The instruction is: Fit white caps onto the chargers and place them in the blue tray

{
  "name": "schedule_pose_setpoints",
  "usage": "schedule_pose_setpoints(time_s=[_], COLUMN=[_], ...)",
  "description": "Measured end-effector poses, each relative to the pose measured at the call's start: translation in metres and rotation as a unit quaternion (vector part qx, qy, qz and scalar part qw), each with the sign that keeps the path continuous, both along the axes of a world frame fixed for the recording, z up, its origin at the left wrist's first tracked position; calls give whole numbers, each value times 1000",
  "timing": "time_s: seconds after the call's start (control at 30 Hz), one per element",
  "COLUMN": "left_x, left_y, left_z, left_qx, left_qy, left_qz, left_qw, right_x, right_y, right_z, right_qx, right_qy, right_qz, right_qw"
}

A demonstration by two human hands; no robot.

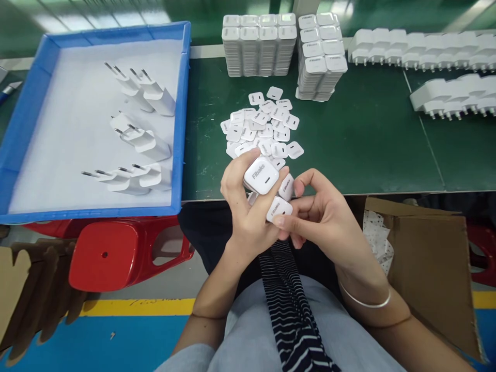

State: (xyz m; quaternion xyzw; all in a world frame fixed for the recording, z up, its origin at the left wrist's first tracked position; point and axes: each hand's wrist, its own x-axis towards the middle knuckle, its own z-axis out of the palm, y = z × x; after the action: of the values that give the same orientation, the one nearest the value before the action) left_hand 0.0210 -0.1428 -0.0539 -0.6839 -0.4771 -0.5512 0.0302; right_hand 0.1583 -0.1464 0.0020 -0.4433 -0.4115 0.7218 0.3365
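My left hand [246, 219] is closed around several white plug chargers, their end faces turned up. One charger [260, 174], printed "Fibaks" with a small dark slot, sits between thumb and forefinger. Lower down, a second charger [279, 206] sticks out past the fingers, and a third charger [286, 187] is beside it. My right hand [327, 214] grips the second one, thumb on its printed face and fingers curled at its side. Its forefinger is bent close to the third. Just beyond the hands lies a loose pile of thin white charger covers [259, 118].
On the left, a blue tray [185, 108] holds several white chargers [153, 146], pins pointing left. Stacked white pieces [259, 49] stand at the back, beside another stack [321, 62]. Charger rows [418, 46] line the right. A red stool [104, 256] and cardboard box [430, 268] are below.
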Motion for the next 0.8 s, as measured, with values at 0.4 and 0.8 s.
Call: schedule_pose_setpoints(time_s=[0.4,0.8], left_x=[-6,-12], left_y=[4,2], left_z=[-3,0], left_qx=[-122,-158], left_qy=[-111,-159], left_qz=[-88,-115], left_qw=[982,968], right_x=[5,-1], right_y=[0,-4], right_z=[-15,-13], right_qx=[58,89], right_qy=[61,-5], right_qz=[-45,-45], right_qw=[995,995])
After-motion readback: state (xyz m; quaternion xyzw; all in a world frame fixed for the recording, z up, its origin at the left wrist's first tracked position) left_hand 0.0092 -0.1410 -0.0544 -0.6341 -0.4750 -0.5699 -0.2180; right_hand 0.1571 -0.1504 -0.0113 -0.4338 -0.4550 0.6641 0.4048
